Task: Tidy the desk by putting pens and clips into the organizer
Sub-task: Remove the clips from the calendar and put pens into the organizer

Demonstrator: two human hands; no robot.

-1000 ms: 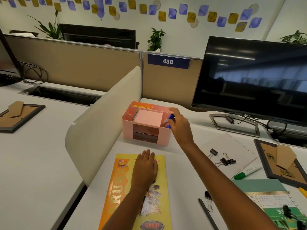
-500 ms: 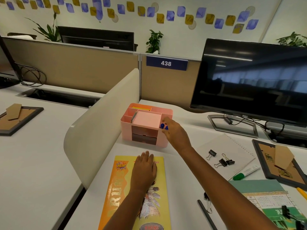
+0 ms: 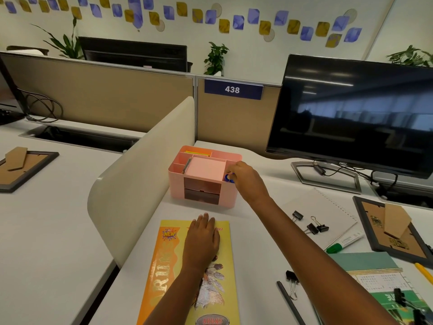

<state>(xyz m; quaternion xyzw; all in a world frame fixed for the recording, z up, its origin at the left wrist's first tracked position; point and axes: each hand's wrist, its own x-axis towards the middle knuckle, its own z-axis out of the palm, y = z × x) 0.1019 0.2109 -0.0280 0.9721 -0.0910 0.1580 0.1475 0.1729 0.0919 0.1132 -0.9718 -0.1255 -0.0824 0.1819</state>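
Note:
A pink desk organizer (image 3: pixel 199 187) stands beside the cream divider, with two dark drawers in front and several top compartments. My right hand (image 3: pixel 246 180) reaches over its right compartment, fingers closed on a small blue object (image 3: pixel 229 178), probably a marker cap end, low in that slot. My left hand (image 3: pixel 202 240) lies flat, fingers apart, on a yellow magazine (image 3: pixel 171 273). Three black binder clips (image 3: pixel 312 225) rest on a white notebook (image 3: pixel 328 207). A green-capped marker (image 3: pixel 344 242), another binder clip (image 3: pixel 292 283) and a dark pen (image 3: pixel 290 303) lie on the desk to the right.
A black monitor (image 3: pixel 351 113) on its stand fills the back right. A picture frame (image 3: pixel 393 228) lies face down at right, above a green booklet (image 3: pixel 375 277) carrying another clip (image 3: pixel 400 297). The cream divider (image 3: pixel 140 174) bounds the left; a second frame (image 3: pixel 21 167) lies beyond it.
My right hand has lowered the blue object into the organizer's right compartment. The left hand has stayed on the magazine.

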